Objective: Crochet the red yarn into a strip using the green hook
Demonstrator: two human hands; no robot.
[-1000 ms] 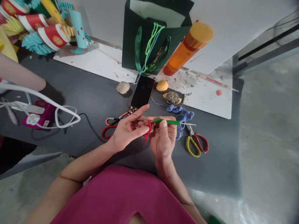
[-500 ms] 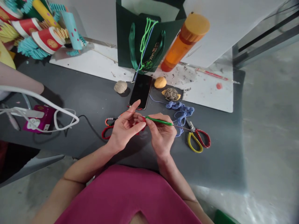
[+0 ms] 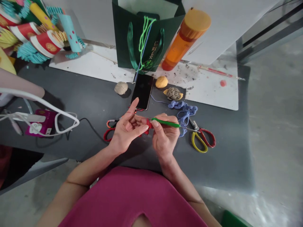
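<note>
My right hand (image 3: 165, 136) pinches a green-handled crochet hook (image 3: 165, 123) that points left toward my left hand (image 3: 127, 127). The left hand's thumb and lower fingers are closed on a small red yarn piece (image 3: 148, 125), with the index finger raised and a thin strand running over it. Red yarn (image 3: 107, 135) trails from it onto the dark grey table (image 3: 90, 94). Both hands hover just above the table's near edge.
Scissors with one yellow and one red handle (image 3: 201, 142), blue crochet work (image 3: 184, 113), a black phone (image 3: 142, 91), small yarn balls (image 3: 121, 88), a green bag (image 3: 144, 34) and an orange bottle (image 3: 184, 39) lie behind the hands. A pink device with white cable (image 3: 40, 121) sits left.
The hook's tip has moved left into the red yarn at my left fingers, and both hands have shifted slightly. The view has tilted a little.
</note>
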